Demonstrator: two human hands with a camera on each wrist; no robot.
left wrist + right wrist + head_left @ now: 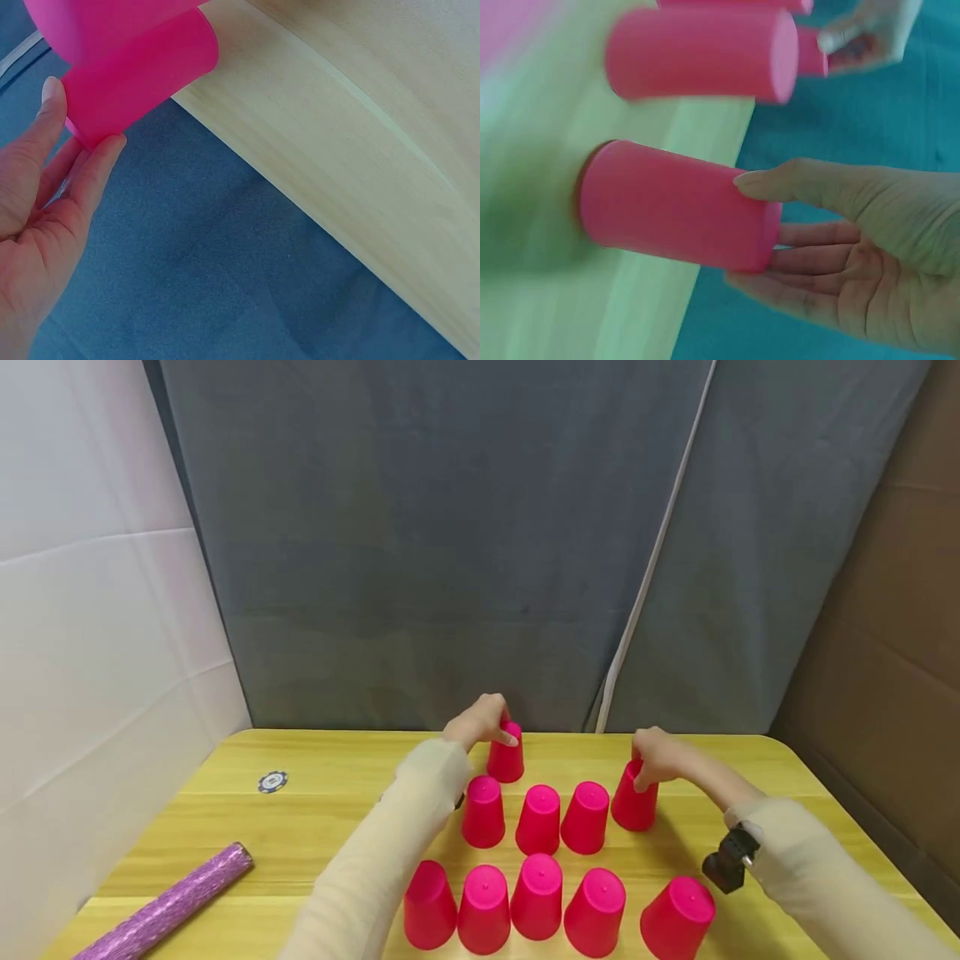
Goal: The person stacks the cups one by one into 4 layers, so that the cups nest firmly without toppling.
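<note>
Showing chip (272, 782) only from head.

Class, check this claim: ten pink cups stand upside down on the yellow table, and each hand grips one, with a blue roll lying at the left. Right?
Not quite: the roll is purple, as the head view shows. The rest holds.

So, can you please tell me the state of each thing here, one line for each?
Left hand: grips the far left cup at its top.
Right hand: grips the far right cup at its top.
Other pink cups: upside down, standing in two rows.
Purple roll: lying flat on the table.
</note>
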